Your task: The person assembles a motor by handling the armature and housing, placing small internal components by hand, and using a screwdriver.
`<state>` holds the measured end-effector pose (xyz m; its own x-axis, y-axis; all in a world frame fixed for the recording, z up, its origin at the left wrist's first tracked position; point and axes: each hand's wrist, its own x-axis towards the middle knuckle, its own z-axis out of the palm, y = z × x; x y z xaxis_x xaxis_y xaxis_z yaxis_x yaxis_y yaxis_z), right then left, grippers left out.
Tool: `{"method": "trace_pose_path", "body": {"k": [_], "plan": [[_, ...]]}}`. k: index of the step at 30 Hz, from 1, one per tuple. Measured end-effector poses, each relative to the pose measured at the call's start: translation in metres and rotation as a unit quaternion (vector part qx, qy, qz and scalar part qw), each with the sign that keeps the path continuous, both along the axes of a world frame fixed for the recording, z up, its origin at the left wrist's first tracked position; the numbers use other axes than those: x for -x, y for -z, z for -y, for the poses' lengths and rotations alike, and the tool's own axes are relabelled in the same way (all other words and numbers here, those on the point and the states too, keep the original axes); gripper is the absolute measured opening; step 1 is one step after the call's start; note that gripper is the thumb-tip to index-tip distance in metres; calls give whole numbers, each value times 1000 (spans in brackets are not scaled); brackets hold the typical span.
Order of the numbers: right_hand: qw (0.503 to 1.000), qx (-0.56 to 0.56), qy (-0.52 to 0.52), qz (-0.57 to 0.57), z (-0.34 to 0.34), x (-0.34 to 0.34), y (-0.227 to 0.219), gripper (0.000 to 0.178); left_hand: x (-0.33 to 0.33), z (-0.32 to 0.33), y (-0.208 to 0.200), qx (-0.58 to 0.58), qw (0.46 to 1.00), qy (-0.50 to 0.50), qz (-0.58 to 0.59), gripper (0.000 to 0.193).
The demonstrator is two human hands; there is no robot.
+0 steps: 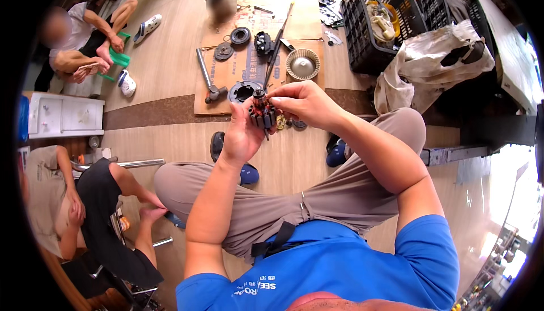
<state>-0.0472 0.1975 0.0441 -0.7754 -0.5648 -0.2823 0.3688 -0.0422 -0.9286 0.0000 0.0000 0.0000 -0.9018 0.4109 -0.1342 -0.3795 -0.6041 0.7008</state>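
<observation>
A motor armature (262, 118) is held in both hands, above the near edge of the cardboard sheet (235, 73).
Its dark, slotted core is cradled in the left hand (242, 135), fingers curled around it; its narrower, reddish upper end is pinched between the thumb and forefinger of the right hand (310, 105). Close handling of that end seems to be the step, and steady support from below appears called for. On the cardboard sheet, a ribbed, cup-shaped tan fan wheel (302, 64) lies toward the right, a grey hammer (216, 94) toward the left.
</observation>
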Motion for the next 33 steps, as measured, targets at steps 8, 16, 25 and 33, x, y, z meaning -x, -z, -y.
{"method": "trace_pose_path", "body": {"k": [8, 16, 25, 33], "plan": [[999, -8, 34, 24, -1, 6, 4, 17, 3, -8, 1, 59, 997, -31, -30, 71], [994, -93, 42, 33, -4, 9, 10, 14, -1, -12, 5, 134, 988, -56, -54, 60], [995, -103, 10, 14, -5, 9, 13, 14, -1, -12, 9, 208, 974, -53, -77, 47], [1000, -6, 8, 13, -5, 5, 10, 16, 2, -4, 2, 1, 997, -19, 74, 48]]}}
